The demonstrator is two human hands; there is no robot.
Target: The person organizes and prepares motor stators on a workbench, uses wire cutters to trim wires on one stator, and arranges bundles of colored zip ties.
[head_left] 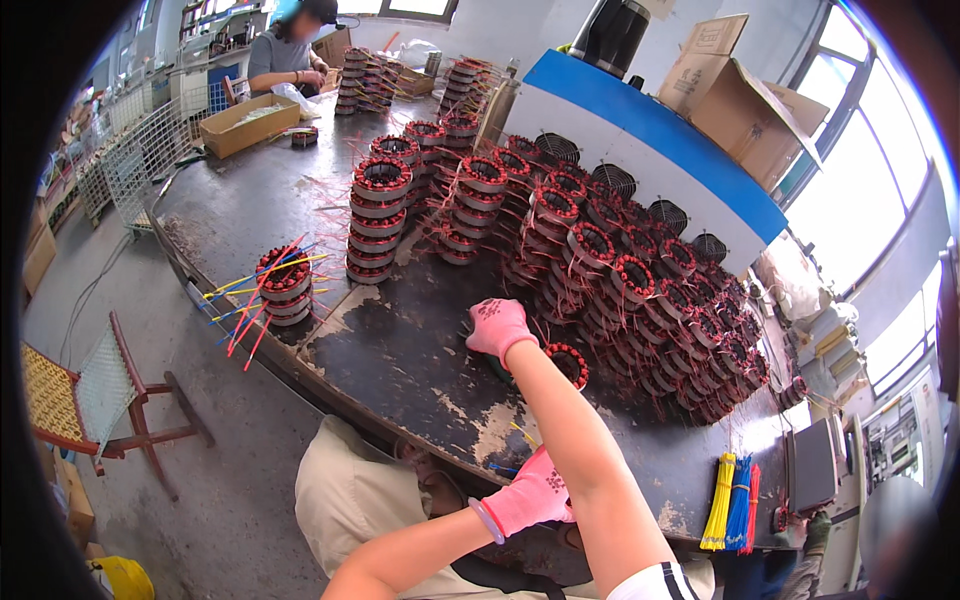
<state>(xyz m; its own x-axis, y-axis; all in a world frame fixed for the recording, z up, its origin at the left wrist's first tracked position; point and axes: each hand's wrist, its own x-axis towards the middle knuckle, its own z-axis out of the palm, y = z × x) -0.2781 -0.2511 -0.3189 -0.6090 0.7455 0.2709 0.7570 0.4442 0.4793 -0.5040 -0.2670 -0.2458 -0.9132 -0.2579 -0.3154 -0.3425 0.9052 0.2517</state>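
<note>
My right hand (500,328), in a pink glove, is closed in a fist above the table's middle. Whatever it may hold is hidden. A single stator (568,366) with red windings lies beside my right forearm, partly covered by it. My left hand (530,493), also gloved in pink, is low at the table's near edge. Its fingers are hidden by the crossing right forearm. Thin yellow and blue sleeve ends (522,436) show just above it. To the left stands a short stack of stators (286,286) with yellow, blue and red sleeves sticking out.
Tall stacks of wound stators (640,290) crowd the table's (400,350) right and back. Bundled yellow, blue and red sleeves (730,503) lie at the right front. A person (290,55) sits at the far left by a cardboard box (250,125). A wooden chair (110,400) stands left.
</note>
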